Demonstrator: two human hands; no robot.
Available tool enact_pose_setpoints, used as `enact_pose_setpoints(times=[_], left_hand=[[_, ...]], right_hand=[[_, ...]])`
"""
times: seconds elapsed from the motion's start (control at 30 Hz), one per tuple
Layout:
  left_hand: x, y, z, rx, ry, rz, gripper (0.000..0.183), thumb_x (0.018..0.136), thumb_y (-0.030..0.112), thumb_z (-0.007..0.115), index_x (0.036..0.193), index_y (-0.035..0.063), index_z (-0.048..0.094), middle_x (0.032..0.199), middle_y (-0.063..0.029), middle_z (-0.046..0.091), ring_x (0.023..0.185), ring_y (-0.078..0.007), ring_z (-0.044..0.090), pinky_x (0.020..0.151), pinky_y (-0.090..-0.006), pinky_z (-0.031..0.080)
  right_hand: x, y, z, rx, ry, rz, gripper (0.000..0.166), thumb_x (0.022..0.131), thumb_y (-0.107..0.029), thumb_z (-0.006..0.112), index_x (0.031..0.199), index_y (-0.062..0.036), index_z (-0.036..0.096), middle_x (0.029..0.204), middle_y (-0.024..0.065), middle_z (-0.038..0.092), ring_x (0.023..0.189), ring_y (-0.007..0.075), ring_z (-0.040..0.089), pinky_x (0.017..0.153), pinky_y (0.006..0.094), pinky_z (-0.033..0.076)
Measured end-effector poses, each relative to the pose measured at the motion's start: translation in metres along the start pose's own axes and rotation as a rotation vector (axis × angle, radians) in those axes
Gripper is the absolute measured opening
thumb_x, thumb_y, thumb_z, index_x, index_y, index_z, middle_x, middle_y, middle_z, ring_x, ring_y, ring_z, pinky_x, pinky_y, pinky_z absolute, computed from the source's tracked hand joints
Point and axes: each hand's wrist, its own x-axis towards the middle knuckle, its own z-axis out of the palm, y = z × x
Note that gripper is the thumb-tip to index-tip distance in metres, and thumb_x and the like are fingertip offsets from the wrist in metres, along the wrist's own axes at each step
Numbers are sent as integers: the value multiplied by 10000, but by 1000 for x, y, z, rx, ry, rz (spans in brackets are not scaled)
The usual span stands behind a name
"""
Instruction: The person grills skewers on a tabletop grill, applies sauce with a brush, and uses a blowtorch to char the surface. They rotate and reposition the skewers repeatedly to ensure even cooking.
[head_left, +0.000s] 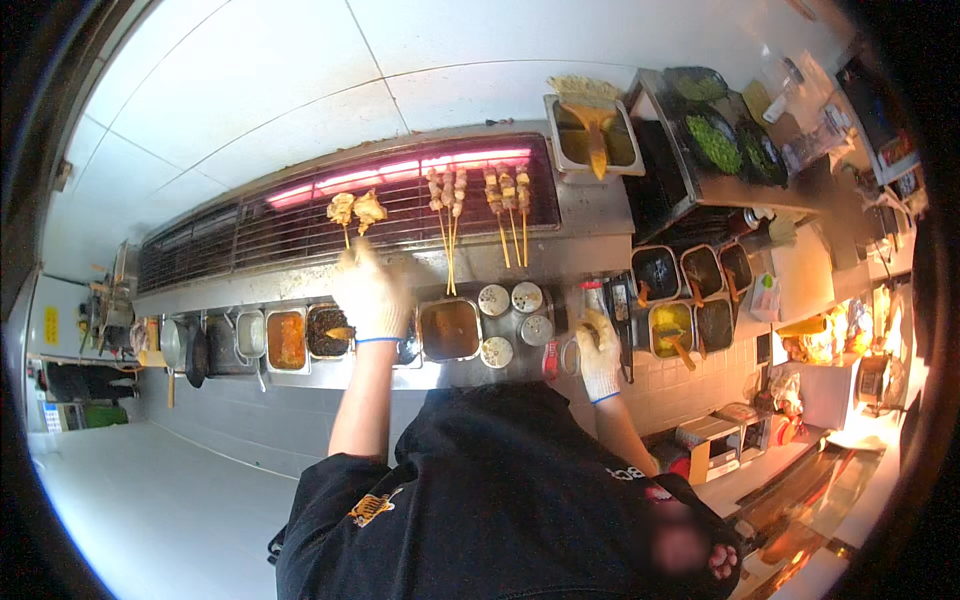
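My left hand (373, 294), in a white knitted glove with a blue cuff, is blurred at the front edge of the grill (259, 247). Its fingers close on the sticks of two skewers with pale, lumpy pieces (356, 210), which lie over the bars near the glowing heating element (397, 171). To their right rest several meat skewers (448, 191) and a group of chunkier skewers (508, 191), sticks pointing towards me. My right hand (600, 352), gloved alike, is low by the counter's right end, beside a red-labelled item (551, 360); its grip is unclear.
Along the counter stand metal pans of orange sauce (286, 340), dark flakes (328, 330) and brown powder (450, 330), plus several shaker tins (493, 300). A brush lies across an oil pan (611, 150) at the grill's right end. More sauce pans (670, 326) stand at right.
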Motion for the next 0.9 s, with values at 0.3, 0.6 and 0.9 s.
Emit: enact_pose_setpoints(times=[0.3, 0.6, 0.9], left_hand=[[4, -22, 38, -20, -256, -121, 748, 941, 66, 618, 1604, 72, 272, 1404, -278, 519, 1154, -426, 645, 941, -490, 558], [-61, -43, 5, -278, 166, 162, 546, 931, 190, 657, 1381, -73, 496, 1208, -304, 599, 1100, -477, 615, 960, -511, 511], [-299, -209, 87, -324, -537, -252, 270, 922, 212, 637, 1068, -9, 685, 1002, -251, 699, 962, -462, 662, 876, -521, 523]], right_hand=[[-14, 36, -5, -29, 43, -17, 314, 937, -105, 700, 1220, 17, 643, 1136, 127, 708, 1079, 219, 659, 990, 333, 497], [13, 79, 9, -86, 100, 198, 357, 924, -217, 709, 1215, -14, 669, 1117, 162, 731, 1045, 273, 692, 930, 369, 530], [13, 41, -51, -472, 159, 160, 292, 914, -306, 673, 1021, -44, 746, 993, 218, 744, 969, 408, 717, 878, 446, 560]])
